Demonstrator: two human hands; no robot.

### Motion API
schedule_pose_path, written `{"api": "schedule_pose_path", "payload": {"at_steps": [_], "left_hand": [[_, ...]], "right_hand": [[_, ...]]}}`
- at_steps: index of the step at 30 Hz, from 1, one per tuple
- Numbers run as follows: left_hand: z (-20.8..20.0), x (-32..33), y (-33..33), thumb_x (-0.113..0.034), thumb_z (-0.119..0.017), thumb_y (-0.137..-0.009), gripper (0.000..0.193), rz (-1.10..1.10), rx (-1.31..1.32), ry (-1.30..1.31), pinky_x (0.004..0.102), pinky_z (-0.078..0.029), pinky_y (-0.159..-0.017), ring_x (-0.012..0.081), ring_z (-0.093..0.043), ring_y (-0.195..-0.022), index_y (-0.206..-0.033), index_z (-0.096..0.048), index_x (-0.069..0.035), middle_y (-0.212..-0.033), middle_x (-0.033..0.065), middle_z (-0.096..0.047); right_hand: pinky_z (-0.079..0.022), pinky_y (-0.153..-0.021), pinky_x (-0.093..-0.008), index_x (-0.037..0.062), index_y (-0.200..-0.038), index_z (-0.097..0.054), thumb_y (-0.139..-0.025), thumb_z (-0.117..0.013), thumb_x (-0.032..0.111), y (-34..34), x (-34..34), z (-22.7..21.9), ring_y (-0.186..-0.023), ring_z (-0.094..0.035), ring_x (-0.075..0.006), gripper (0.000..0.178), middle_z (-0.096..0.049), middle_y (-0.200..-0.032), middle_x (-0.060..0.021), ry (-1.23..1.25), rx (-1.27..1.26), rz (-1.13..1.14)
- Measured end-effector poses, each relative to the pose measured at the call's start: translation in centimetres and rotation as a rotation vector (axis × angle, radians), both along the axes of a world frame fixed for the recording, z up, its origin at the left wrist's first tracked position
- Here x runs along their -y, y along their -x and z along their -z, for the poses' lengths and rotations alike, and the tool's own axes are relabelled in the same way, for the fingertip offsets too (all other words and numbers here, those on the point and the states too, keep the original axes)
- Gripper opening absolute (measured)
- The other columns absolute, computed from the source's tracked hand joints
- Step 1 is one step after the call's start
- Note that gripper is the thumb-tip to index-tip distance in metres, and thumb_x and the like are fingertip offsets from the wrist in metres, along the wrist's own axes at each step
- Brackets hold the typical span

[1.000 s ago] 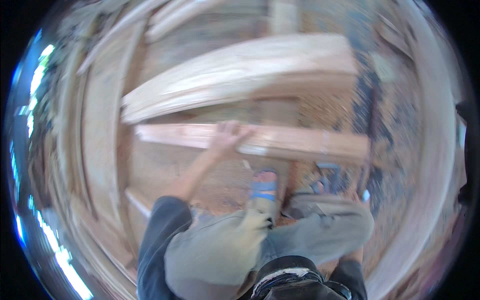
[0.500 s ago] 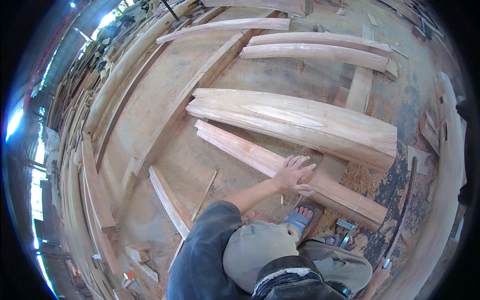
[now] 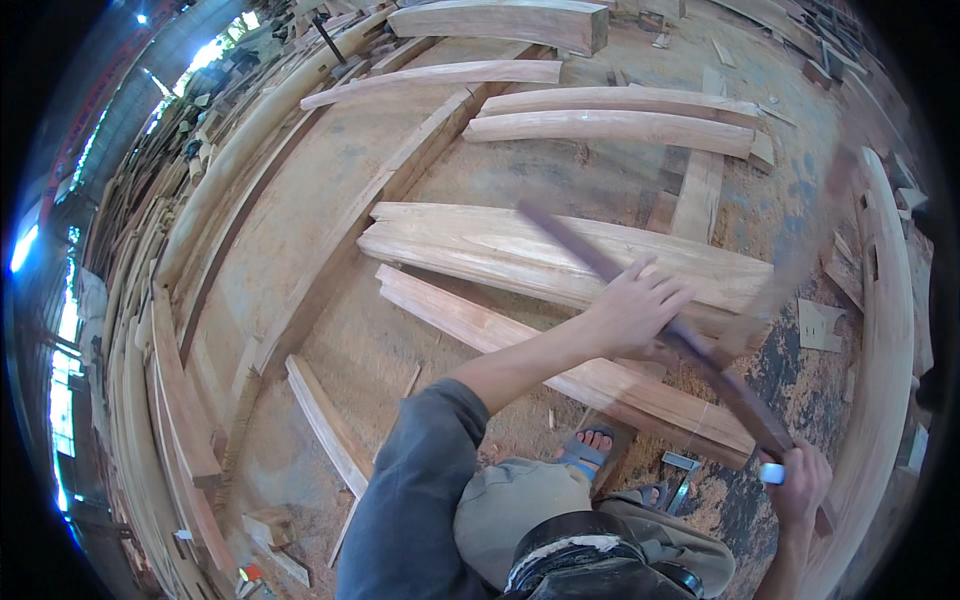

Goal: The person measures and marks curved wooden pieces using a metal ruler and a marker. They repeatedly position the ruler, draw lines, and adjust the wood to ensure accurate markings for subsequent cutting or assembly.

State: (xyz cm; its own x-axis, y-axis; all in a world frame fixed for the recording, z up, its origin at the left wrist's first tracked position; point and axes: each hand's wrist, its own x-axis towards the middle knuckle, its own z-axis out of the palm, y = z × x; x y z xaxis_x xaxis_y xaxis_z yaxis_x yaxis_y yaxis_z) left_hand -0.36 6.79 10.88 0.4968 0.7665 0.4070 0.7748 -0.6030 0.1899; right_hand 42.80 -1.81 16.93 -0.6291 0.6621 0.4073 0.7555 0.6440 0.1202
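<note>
A long, thin dark brown strip, partly smeared by motion, slants above the timbers from upper left to lower right. My left hand is closed round its middle, over the far edge of a narrow squared beam. Farther right, my right hand grips the strip close to its lower end. A small white piece shows at that hand's thumb; I cannot tell what it is. Beneath the strip lies a thick tapered timber.
A small metal square lies by my sandalled foot. Pale curved pieces rest farther back. On the right is a long log with slots; stacked lumber lines the left. Sawdust covers the floor.
The dark strip has come up from the floor at the right and now crosses over the timbers. My left hand has left the narrow beam and taken hold of it; my right hand has risen.
</note>
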Motion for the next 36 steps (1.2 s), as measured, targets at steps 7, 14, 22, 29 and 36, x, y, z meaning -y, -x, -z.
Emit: {"api": "schedule_pose_path", "payload": {"at_steps": [7,14,22,29,36], "left_hand": [[12.0,7.2,4.9,-0.069,-0.08,-0.087,0.058,-0.042,0.06,0.436,0.0534,-0.056,-0.065,0.0397,-0.074,-0.075,-0.089,-0.069,-0.012,-0.078,0.0142,-0.071],[16.7,10.8,8.2,-0.078,-0.081,-0.076,0.069,-0.172,0.092,0.423,0.0516,-0.056,-0.068,0.0406,-0.073,-0.078,-0.088,-0.07,-0.01,-0.079,0.0143,-0.071],[18.5,11.6,9.8,-0.052,-0.09,-0.082,0.042,-0.193,0.152,0.521,0.0471,-0.058,-0.077,0.0359,-0.075,-0.087,-0.105,-0.087,-0.017,-0.091,0.0106,-0.079],[20.2,10.6,10.2,-0.036,-0.093,-0.078,0.04,-0.065,0.033,0.224,0.0473,-0.055,-0.089,0.0343,-0.07,-0.103,-0.11,-0.081,-0.016,-0.106,0.0068,-0.073],[20.2,8.7,10.5,-0.017,-0.086,-0.076,0.031,-0.196,0.134,0.307,0.0457,-0.054,-0.092,0.0341,-0.071,-0.107,-0.105,-0.079,-0.007,-0.11,0.0111,-0.075]], "right_hand": [[-0.052,-0.072,-0.045,0.0087,-0.084,-0.058,-0.076,-0.086,0.023,6.5,-3.3,3.9,-0.084,-0.071,-0.0312,0.033,-0.07,-0.09,-0.0103,0.3,0.126,-0.122],[-0.05,-0.081,-0.0493,0.0073,-0.088,-0.058,-0.071,-0.087,0.013,8.0,-3.2,7.0,-0.09,-0.069,-0.038,0.034,-0.069,-0.091,-0.0149,0.387,0.044,0.112],[-0.051,-0.097,-0.0493,0.0097,-0.105,-0.071,-0.074,-0.083,0.004,4.9,-1.3,8.2,-0.111,-0.069,-0.0378,0.034,-0.076,-0.109,-0.0132,0.5,-0.15,0.345],[-0.05,-0.096,-0.0478,0.0094,-0.1,-0.069,-0.07,-0.087,0.002,4.9,-2.7,10.9,-0.111,-0.07,-0.0327,0.035,-0.079,-0.11,-0.0069,0.536,-0.161,0.287],[-0.05,-0.097,-0.0452,0.0082,-0.103,-0.071,-0.07,-0.085,0.0,4.4,-4.4,11.7,-0.115,-0.07,-0.0294,0.038,-0.081,-0.115,-0.0048,0.567,-0.146,0.281]]}}
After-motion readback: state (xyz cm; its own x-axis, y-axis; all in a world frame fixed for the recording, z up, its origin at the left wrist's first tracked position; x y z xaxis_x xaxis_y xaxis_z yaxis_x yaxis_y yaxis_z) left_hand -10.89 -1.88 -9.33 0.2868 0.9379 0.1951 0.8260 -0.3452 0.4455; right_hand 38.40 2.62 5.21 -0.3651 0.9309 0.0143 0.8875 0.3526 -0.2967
